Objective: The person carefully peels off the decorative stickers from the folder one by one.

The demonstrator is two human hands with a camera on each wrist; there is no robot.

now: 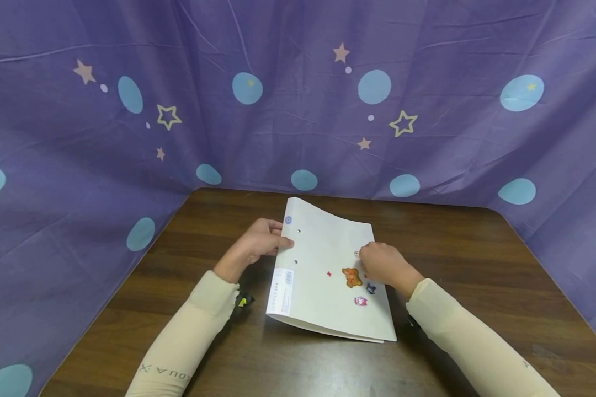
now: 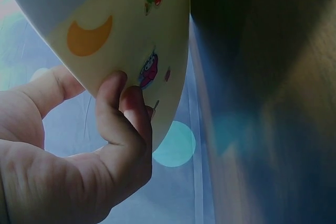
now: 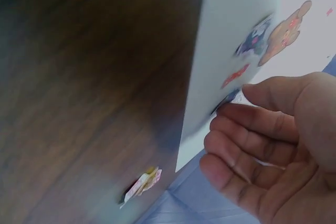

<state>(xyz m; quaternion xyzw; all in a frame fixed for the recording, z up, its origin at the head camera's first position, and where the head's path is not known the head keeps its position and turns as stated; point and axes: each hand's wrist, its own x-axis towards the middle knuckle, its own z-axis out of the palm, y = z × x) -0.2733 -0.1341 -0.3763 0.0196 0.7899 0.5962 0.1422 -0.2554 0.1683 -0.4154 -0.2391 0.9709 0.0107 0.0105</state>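
A white folder lies tilted on the table, its spine side raised. My left hand pinches the spine edge, thumb on the front cover and curled fingers behind. The back cover carries an orange crescent moon sticker and a purple character sticker. Over the front cover's right edge, my right hand pinches a small dark-and-white sticker between thumb and forefinger, against the cover. Beside it are a brown bear sticker, a dark blue sticker and a pink character sticker.
The brown wooden table stands against a purple patterned curtain. A small crumpled scrap lies on the table beyond the folder's edge in the right wrist view. The folder's spine has a printed label.
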